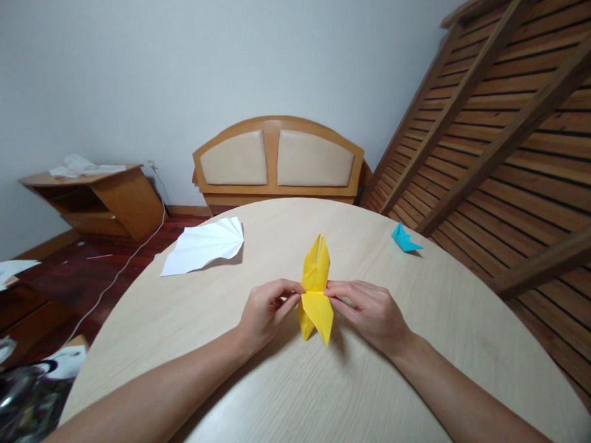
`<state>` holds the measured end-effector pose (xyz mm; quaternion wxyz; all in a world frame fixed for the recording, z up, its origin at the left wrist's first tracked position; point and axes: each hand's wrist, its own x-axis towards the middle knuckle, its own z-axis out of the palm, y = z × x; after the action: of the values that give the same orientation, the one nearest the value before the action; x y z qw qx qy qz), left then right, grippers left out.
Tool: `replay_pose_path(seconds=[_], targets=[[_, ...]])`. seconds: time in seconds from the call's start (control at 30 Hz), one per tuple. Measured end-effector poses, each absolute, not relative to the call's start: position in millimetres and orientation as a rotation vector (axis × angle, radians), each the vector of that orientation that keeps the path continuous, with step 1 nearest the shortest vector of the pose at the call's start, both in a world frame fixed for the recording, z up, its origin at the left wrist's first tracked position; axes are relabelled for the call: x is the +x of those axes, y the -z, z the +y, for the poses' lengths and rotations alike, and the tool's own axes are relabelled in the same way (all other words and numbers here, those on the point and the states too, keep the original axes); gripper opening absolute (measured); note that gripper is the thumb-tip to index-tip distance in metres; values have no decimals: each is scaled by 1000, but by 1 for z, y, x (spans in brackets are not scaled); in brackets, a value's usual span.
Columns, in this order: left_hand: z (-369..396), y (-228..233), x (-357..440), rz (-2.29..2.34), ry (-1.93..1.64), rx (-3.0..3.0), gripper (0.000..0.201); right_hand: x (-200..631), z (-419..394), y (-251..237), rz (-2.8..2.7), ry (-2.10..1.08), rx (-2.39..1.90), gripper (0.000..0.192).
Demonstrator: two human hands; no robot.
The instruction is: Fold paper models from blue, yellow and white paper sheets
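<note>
A folded piece of yellow origami paper is held between my two hands over the middle of the table. Two narrow points rise at its top, and two pointed flaps hang below a crease across its middle. My left hand pinches the left end of that crease between thumb and fingers. On the other side, my right hand pinches the right end the same way. A shadow falls on the table just below the paper.
The round wooden table carries a pleated white paper at left and a small blue folded paper boat at right. Behind stand a headboard, a low cabinet and a slatted wooden frame.
</note>
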<state>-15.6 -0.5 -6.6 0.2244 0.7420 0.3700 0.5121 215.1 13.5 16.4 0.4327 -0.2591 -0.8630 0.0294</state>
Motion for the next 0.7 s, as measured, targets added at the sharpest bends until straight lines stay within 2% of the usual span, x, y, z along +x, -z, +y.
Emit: replay_pose_path(seconds=[0.2,0.47,0.57,0.7], targets=[[-5,2,-13,1059,-1389,2073,12,211,10,-21,-2146,-258,-663,18],[-7,-3,-5,1115,-1416,1805,12,195,5,-19,-1817,-698,-891,7],[-8,-2,-3,1124,-1407,1765,14,193,6,-18,-1742,-851,-925,9],[-7,-3,-3,1111,-1388,1778,13,194,8,-17,-1741,-851,-939,10]])
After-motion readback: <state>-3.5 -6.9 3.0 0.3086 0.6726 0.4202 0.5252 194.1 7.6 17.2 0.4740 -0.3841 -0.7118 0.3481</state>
